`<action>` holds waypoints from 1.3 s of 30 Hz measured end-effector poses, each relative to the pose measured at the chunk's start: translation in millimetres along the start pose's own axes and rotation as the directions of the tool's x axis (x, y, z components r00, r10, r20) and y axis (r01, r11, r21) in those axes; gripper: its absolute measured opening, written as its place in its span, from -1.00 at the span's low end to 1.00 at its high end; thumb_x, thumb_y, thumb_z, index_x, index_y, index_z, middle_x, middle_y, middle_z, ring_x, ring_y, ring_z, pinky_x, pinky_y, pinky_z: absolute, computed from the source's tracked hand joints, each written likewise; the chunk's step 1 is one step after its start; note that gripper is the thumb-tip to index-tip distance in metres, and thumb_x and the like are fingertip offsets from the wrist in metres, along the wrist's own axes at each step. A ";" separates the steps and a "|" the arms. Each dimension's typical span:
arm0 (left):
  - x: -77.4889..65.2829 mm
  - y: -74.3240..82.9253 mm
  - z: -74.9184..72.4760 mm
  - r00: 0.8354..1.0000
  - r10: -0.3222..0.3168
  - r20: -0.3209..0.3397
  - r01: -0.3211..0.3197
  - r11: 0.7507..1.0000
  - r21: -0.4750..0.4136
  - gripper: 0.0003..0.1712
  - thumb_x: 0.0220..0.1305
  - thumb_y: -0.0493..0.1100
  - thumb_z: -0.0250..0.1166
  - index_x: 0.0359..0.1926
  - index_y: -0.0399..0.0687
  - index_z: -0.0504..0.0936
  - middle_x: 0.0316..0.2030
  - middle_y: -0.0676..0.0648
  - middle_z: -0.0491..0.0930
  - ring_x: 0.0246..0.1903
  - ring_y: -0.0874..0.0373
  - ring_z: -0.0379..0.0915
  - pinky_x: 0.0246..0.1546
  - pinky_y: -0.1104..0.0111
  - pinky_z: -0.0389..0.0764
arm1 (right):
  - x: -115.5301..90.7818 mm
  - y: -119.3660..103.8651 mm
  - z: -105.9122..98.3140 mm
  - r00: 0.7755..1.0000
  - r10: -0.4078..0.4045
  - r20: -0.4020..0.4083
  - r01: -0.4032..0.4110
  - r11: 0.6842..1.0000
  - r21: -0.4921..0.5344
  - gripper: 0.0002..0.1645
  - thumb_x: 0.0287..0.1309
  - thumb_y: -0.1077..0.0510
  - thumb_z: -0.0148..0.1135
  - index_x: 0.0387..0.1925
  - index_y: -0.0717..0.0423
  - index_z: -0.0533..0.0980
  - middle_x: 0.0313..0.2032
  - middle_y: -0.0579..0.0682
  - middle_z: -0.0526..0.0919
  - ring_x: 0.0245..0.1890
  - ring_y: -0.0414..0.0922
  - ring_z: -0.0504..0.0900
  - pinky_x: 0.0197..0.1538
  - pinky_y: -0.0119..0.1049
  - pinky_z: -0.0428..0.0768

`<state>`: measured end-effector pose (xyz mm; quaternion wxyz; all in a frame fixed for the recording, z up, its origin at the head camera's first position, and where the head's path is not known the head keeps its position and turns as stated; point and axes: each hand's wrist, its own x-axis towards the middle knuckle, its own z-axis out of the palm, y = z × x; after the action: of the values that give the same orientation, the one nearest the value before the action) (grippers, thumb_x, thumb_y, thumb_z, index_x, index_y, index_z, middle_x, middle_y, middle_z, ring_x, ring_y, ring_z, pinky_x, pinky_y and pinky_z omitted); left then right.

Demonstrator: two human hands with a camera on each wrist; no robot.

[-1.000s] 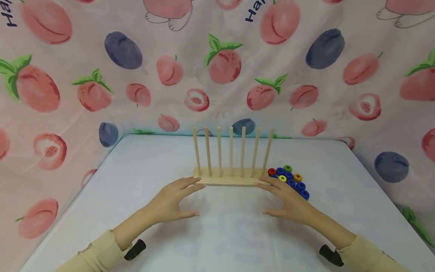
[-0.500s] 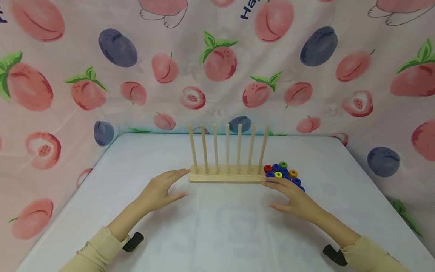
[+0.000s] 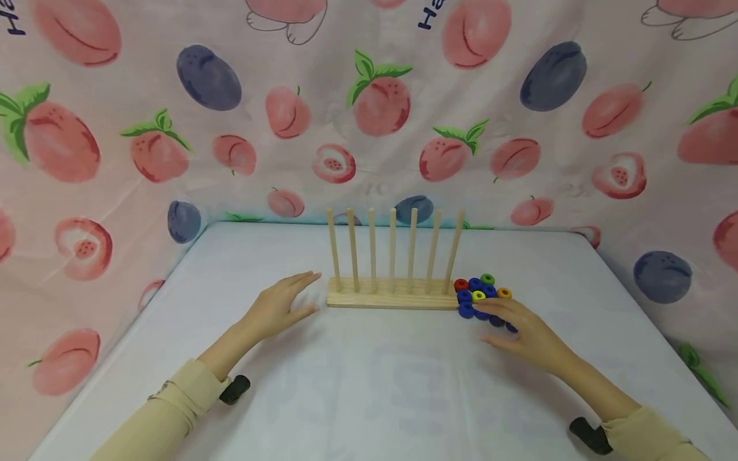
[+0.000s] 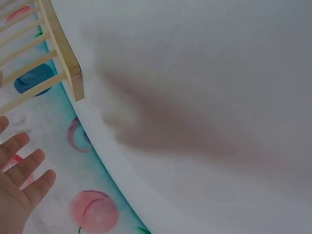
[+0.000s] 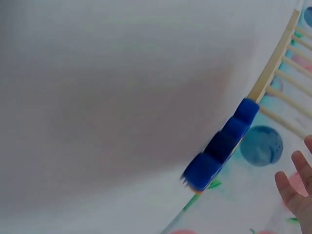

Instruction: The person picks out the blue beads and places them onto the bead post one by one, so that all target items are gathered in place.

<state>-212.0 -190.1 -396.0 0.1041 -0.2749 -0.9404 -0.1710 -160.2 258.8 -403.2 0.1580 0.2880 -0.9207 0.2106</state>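
A pale wooden rack [image 3: 392, 300] with several upright pegs stands in the middle of the table; its pegs carry nothing. Against its right end lies a cluster of small rings, among them a red ring [image 3: 460, 285], a green ring [image 3: 487, 279], a yellow ring [image 3: 478, 296], an orange ring [image 3: 504, 293] and several blue rings [image 5: 202, 170]. My right hand [image 3: 527, 333] hovers over the near right side of the cluster, fingers extended, hiding some rings. Left of the rack, my left hand [image 3: 273, 307] is held in the air with spread fingers, apart from the wood and holding nothing.
A white cloth [image 3: 398, 384] covers the table. Behind it and at the sides hangs a curtain [image 3: 369, 153] printed with fruit. A dark wrist camera [image 3: 235, 389] sits under the left cuff, another dark camera [image 3: 590, 435] under the right.
Both hands have moved away from the rack's front corners: the left outward to the left, the right rightward over the rings. The rack and rings stay put on the table.
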 end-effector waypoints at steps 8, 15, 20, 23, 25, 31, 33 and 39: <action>18.2 -8.5 10.0 0.990 -0.013 0.140 0.022 0.998 -0.061 -0.30 0.26 0.02 0.24 0.36 -0.04 0.28 0.37 -0.22 0.23 0.31 -0.24 0.19 0.18 -0.17 0.37 | -3.6 12.3 -6.5 0.999 0.035 -0.012 -0.035 0.999 -0.001 -0.41 -0.22 0.26 0.51 -0.02 0.22 0.56 -0.04 0.19 0.64 -0.02 0.19 0.59 -0.07 0.09 0.61; 32.6 -13.5 19.7 0.974 -0.022 0.227 0.042 0.996 -0.083 -0.28 0.31 0.02 0.19 0.39 -0.11 0.20 0.39 -0.25 0.17 0.34 -0.25 0.12 0.29 -0.14 0.24 | -8.0 23.8 -10.2 0.998 0.068 -0.015 -0.068 0.998 -0.004 -0.47 -0.17 0.26 0.48 -0.05 0.21 0.57 -0.07 0.15 0.66 -0.04 0.16 0.60 -0.05 0.07 0.59; 39.3 -16.0 26.9 0.948 -0.044 0.315 0.085 0.990 -0.117 -0.25 0.35 0.06 0.12 0.42 -0.17 0.12 0.41 -0.22 0.12 0.39 -0.22 0.03 0.38 -0.07 0.11 | -13.3 32.9 -10.9 0.995 0.101 -0.015 -0.102 0.995 -0.021 -0.48 -0.15 0.23 0.48 -0.05 0.20 0.57 -0.08 0.13 0.67 -0.06 0.11 0.61 -0.07 0.03 0.60; 42.5 -17.0 30.3 0.938 -0.040 0.345 0.087 0.989 -0.122 -0.22 0.34 0.06 0.13 0.41 -0.25 0.11 0.40 -0.24 0.14 0.39 -0.22 0.03 0.40 -0.04 0.08 | -15.2 37.3 -13.2 0.991 0.137 0.004 -0.137 0.991 -0.010 -0.47 -0.09 0.21 0.45 -0.01 0.24 0.54 -0.05 0.18 0.65 -0.08 0.15 0.61 -0.08 0.08 0.60; 44.8 -17.6 32.0 0.934 -0.032 0.356 0.077 0.991 -0.113 -0.20 0.33 0.07 0.15 0.40 -0.28 0.11 0.40 -0.25 0.13 0.39 -0.21 0.04 0.41 -0.02 0.09 | -16.1 39.7 -15.5 0.983 0.178 0.032 -0.179 0.984 0.013 -0.45 -0.04 0.19 0.43 0.02 0.28 0.52 -0.03 0.23 0.63 -0.07 0.19 0.60 -0.07 0.12 0.59; 50.9 -20.0 37.8 0.926 0.001 0.378 0.062 0.986 -0.155 -0.30 0.34 0.08 0.13 0.35 -0.22 0.25 0.42 -0.26 0.07 0.40 -0.23 -0.02 0.41 -0.06 0.06 | -18.1 49.9 -20.7 0.934 0.324 0.152 -0.337 0.939 0.069 -0.45 0.10 0.11 0.33 0.07 0.33 0.45 0.01 0.32 0.58 0.01 0.27 0.54 0.00 0.20 0.54; 51.7 -20.4 39.4 0.915 0.003 0.403 0.083 0.977 -0.196 -0.32 0.36 0.05 0.10 0.37 -0.18 0.23 0.42 -0.26 0.05 0.42 -0.24 -0.08 0.41 -0.09 0.00 | -18.4 53.9 -21.9 0.920 0.349 0.176 -0.368 0.926 0.088 -0.52 0.12 0.11 0.31 0.00 0.33 0.46 -0.04 0.32 0.60 -0.01 0.27 0.55 -0.03 0.17 0.57; 52.6 -24.1 43.9 0.901 -0.008 0.433 0.104 0.975 -0.197 -0.26 0.34 0.04 0.12 0.40 -0.20 0.13 0.43 -0.24 0.04 0.42 -0.26 -0.14 0.42 -0.10 -0.07 | -17.8 64.5 -24.8 0.911 0.332 0.245 -0.381 0.905 0.189 -0.64 0.12 0.16 0.30 -0.15 0.36 0.47 -0.14 0.32 0.60 -0.07 0.28 0.58 -0.12 0.03 0.65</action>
<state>-273.3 -167.2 -427.5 -0.1409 -0.2882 -0.9236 -0.2098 -180.6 327.0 -408.3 -0.0151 0.1508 -0.9382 0.3112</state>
